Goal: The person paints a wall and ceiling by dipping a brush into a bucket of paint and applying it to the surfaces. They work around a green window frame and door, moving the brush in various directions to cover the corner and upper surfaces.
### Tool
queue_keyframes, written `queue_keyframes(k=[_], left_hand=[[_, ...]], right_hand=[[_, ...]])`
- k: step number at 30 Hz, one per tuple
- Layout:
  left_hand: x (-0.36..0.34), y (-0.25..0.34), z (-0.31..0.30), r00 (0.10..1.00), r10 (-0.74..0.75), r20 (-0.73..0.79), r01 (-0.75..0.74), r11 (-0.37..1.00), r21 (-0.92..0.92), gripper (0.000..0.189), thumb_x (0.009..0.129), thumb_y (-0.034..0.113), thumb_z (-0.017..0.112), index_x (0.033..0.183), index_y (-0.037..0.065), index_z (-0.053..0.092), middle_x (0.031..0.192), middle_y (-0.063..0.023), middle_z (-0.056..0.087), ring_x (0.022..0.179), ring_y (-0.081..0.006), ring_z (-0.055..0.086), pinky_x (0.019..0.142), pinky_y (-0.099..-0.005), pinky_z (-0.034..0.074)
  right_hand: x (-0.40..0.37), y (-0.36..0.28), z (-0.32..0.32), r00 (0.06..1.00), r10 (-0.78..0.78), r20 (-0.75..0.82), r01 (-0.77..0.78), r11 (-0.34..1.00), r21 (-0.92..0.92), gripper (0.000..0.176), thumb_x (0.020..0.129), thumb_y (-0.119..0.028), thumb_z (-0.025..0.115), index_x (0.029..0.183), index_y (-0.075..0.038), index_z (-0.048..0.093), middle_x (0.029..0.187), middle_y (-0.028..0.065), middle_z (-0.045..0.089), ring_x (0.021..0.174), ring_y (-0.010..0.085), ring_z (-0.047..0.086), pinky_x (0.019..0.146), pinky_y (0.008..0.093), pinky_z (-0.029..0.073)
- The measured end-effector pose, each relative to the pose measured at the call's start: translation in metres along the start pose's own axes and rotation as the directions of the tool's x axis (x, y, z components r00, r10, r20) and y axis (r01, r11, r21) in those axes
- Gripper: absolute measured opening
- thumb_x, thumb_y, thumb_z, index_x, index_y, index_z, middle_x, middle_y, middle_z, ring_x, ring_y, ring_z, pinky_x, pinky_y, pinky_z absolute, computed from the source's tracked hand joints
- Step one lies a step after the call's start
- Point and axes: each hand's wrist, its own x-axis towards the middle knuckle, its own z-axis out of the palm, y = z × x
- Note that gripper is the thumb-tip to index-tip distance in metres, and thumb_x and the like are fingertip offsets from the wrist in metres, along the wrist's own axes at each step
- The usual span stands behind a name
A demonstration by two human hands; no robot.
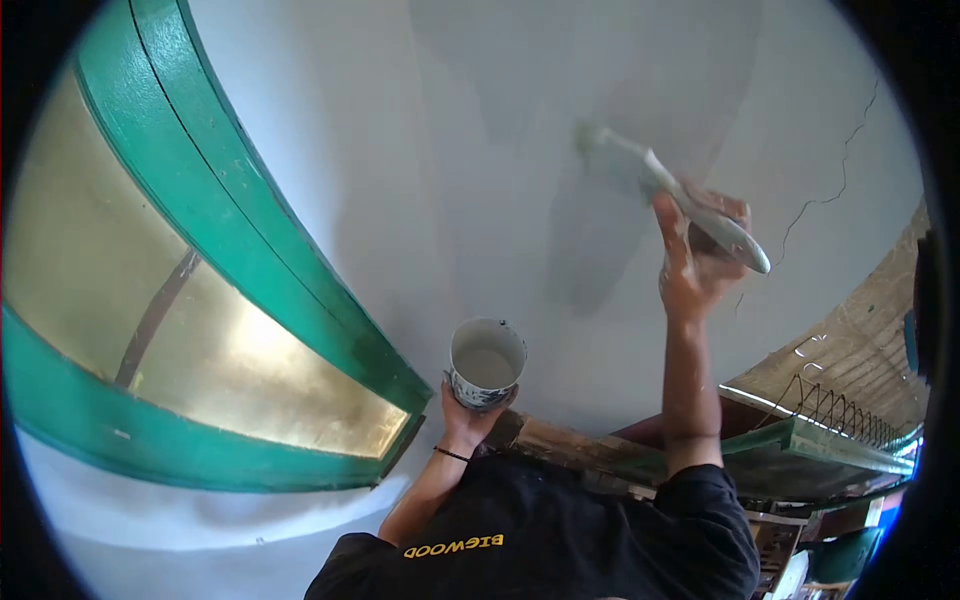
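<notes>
My right hand (705,250) is raised at the wall, its fingers wrapped round a pale paintbrush (735,237). The brush slants up and left, its blurred bristle end at the wall surface, and whitish paint smears my fingers. Lower down, my left hand (470,418) grips a paint pot (483,392) from below and the sides. Whitish paint fills part of the pot, and dark marks cover its outside. Darker grey patches show on the pale wall (400,130) around the brush.
A green-framed window (290,270) with yellowish panes stands on the left. Cracks run down the wall at right. Below my right arm is a green-edged shelf or cabinet (800,445) with a wire coil (850,418). A brown wooden ledge (560,440) lies near my chest.
</notes>
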Motion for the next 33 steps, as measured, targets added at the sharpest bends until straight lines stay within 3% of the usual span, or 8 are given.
queue_keyframes(k=[3,7,14,19,23,27,31,33], left_hand=[[0.014,0.040,-0.004,0.997,-0.074,0.035,0.075,0.997,-0.035,0.077,0.096,0.069,0.042,0.152,0.016,0.042,0.151,-0.0179,0.046,0.138,-0.0407,0.045,0.111,-0.0625,0.042],[0.017,0.068,-0.009,0.977,-0.170,0.125,0.176,0.984,-0.032,0.071,0.095,0.064,0.049,0.147,0.015,0.047,0.148,-0.0168,0.049,0.133,-0.0403,0.050,0.106,-0.0639,0.043],[0.017,0.088,-0.014,0.969,-0.240,0.054,0.245,0.964,-0.102,0.079,0.092,0.067,0.053,0.150,0.013,0.044,0.148,-0.0192,0.049,0.132,-0.0436,0.050,0.107,-0.0624,0.044],[0.020,0.094,-0.015,0.970,-0.237,0.059,0.240,0.969,-0.056,0.083,0.090,0.068,0.056,0.151,0.012,0.043,0.147,-0.0214,0.048,0.132,-0.0445,0.049,0.109,-0.0614,0.043],[0.024,0.097,-0.020,0.947,-0.319,0.031,0.320,0.936,-0.144,0.079,0.092,0.066,0.055,0.151,0.014,0.042,0.149,-0.0181,0.047,0.134,-0.0411,0.048,0.110,-0.0625,0.041],[0.033,0.100,-0.033,0.960,-0.278,0.042,0.279,0.960,-0.033,0.077,0.093,0.064,0.055,0.151,0.016,0.041,0.151,-0.0163,0.045,0.138,-0.0395,0.045,0.112,-0.0641,0.039],[0.039,0.103,-0.036,0.950,-0.309,0.043,0.310,0.951,-0.005,0.075,0.094,0.064,0.054,0.151,0.017,0.042,0.154,-0.0154,0.043,0.141,-0.0394,0.042,0.112,-0.0655,0.037],[0.040,0.104,-0.034,0.942,-0.330,0.059,0.332,0.943,-0.027,0.073,0.095,0.064,0.053,0.152,0.018,0.042,0.155,-0.0150,0.042,0.142,-0.0393,0.042,0.113,-0.0659,0.036]], right_hand=[[0.049,-0.001,0.041,0.817,-0.469,0.336,0.567,0.761,-0.316,0.019,0.082,-0.003,0.075,0.096,-0.005,0.064,0.119,0.0163,0.070,0.098,0.0262,0.072,0.081,0.0363,0.060],[0.037,0.021,0.071,0.585,-0.517,0.625,0.809,0.427,-0.404,0.019,0.076,-0.006,0.073,0.093,-0.010,0.064,0.119,0.0163,0.071,0.102,0.0263,0.072,0.080,0.0374,0.061],[-0.120,0.060,0.068,0.523,-0.248,0.816,0.785,0.513,-0.347,0.013,0.084,-0.016,0.068,0.095,-0.016,0.063,0.118,0.0185,0.070,0.100,0.0275,0.071,0.085,0.0403,0.061],[-0.232,0.089,0.077,0.584,0.110,0.804,0.423,0.804,-0.418,0.021,0.078,-0.006,0.068,0.097,-0.013,0.066,0.115,0.0145,0.072,0.097,0.0305,0.073,0.080,0.0423,0.061],[-0.265,0.113,0.077,0.520,0.383,0.763,0.141,0.843,-0.519,0.032,0.073,0.001,0.065,0.103,-0.010,0.070,0.106,0.0125,0.075,0.093,0.0329,0.073,0.076,0.0438,0.060],[-0.176,0.102,0.073,0.669,0.347,0.658,0.045,0.864,-0.502,0.044,0.070,0.007,0.070,0.110,-0.010,0.073,0.099,0.0140,0.075,0.086,0.0349,0.072,0.074,0.0426,0.060],[-0.025,0.061,0.070,0.856,-0.065,0.512,0.298,0.872,-0.388,0.034,0.070,0.010,0.078,0.099,-0.005,0.069,0.102,0.0145,0.076,0.092,0.0312,0.075,0.078,0.0355,0.060],[0.039,0.033,0.079,0.808,-0.376,0.454,0.547,0.764,-0.340,0.038,0.066,0.007,0.075,0.102,-0.006,0.074,0.102,0.0142,0.074,0.086,0.0321,0.073,0.074,0.0358,0.060]])
